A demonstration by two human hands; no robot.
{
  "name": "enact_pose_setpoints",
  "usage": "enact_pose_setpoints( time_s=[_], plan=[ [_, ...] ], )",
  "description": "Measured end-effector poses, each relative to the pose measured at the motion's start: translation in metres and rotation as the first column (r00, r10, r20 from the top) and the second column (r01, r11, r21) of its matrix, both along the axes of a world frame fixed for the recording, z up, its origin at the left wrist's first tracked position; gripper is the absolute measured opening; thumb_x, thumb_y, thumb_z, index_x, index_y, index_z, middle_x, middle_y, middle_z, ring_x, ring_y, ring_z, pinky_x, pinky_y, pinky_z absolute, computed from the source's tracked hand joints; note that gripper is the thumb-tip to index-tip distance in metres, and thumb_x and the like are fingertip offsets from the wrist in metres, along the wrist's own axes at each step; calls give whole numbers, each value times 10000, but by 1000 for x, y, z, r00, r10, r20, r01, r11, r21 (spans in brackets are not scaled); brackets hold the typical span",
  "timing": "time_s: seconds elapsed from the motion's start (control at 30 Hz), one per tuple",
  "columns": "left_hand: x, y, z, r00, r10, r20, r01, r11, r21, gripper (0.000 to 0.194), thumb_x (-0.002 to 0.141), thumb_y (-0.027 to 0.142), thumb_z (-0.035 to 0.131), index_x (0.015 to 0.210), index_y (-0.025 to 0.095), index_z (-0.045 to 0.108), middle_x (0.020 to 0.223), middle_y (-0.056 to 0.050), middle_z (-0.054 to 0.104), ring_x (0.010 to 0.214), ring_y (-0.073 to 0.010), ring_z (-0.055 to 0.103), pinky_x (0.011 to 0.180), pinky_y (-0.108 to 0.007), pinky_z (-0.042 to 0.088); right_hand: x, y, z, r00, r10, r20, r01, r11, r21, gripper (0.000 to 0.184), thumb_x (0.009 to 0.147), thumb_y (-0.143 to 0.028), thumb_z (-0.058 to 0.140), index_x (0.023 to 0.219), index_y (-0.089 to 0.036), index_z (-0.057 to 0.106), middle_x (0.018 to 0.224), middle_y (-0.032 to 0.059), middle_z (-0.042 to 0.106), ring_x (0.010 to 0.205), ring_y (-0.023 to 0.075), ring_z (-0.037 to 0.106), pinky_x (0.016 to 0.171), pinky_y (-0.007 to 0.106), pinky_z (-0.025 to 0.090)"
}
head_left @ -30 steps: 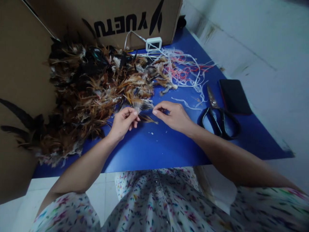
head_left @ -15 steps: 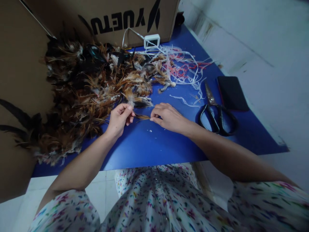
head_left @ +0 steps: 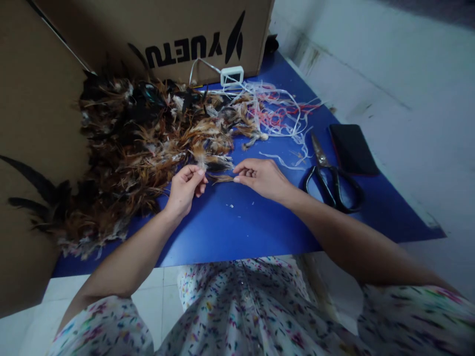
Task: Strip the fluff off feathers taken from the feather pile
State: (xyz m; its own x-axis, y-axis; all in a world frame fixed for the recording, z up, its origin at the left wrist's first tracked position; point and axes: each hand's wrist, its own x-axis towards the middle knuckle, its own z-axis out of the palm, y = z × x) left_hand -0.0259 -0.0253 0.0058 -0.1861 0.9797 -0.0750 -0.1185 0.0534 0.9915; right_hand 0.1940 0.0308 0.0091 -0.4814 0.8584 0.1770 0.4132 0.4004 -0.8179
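Observation:
My left hand [head_left: 186,189] is closed in a pinch, thumb against forefinger, at the near edge of the feather pile [head_left: 144,143]. A pale, fluffy feather [head_left: 201,160] shows at its fingertips; the exact grip is partly hidden. Between my two hands lies a thin wisp of brown feather [head_left: 221,178], just above or on the blue table. My right hand [head_left: 261,179] is at its right end, with the thumb tip touching or almost touching it. A gap shows between that thumb and forefinger.
Black-handled scissors [head_left: 336,190] lie right of my right hand, beside a dark flat case [head_left: 354,149]. White and red plastic strips [head_left: 278,111] are tangled behind. A small white-framed device [head_left: 232,75] stands before a cardboard box [head_left: 166,29]. The blue table [head_left: 237,232] meets a wall at right.
My right thumb and forefinger have parted from their pinch on the brown wisp. My left hand keeps its pinch. The view has shifted slightly.

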Motion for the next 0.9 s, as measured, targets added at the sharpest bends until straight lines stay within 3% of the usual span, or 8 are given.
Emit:
enact_pose_setpoints(
  time_s=[0.23, 0.47, 0.73, 0.9],
  plan=[
    [1, 0, 0, 1000, -1, 21, 1, 1000, 7, 407, 686, 476, 828, 751, 172, 566, 633, 36, 627, 424, -45, 506, 351, -154, 318, 0, 1, 3, 997, 21, 70, -24, 999, 46, 136, 882, -166, 635, 916, -187, 766, 905, 50, 705, 743, 149, 614, 735, 314, 474],
    [2, -1, 0, 1000, -17, 26, 17, 1000, 8, 397, 716, 483, 795, 762, 176, 546, 643, 40, 622, 432, -46, 511, 359, -152, 324, 1, 1, 2, 998, 37, 44, -39, 997, 61, 138, 902, -196, 577, 857, -184, 707, 887, 57, 694, 786, 167, 614, 745, 322, 453],
    [3, -2, -1, 999, -36, 33, 35, 999, 9, 403, 730, 494, 781, 762, 171, 541, 660, 32, 639, 438, -46, 517, 374, -152, 340, -2, 7, -14, 983, -22, -180, -11, 984, -180, 179, 822, -368, 600, 842, -195, 642, 648, -14, 606, 566, 132, 551, 600, 303, 429],
    [3, -2, -1, 999, -37, 14, 37, 999, 15, 397, 736, 491, 779, 753, 173, 542, 656, 32, 633, 444, -48, 515, 376, -156, 344, -3, 10, -12, 965, -131, -229, 92, 981, -171, 224, 769, -410, 645, 801, -189, 664, 707, 9, 618, 593, 129, 517, 590, 309, 416]
  ],
)
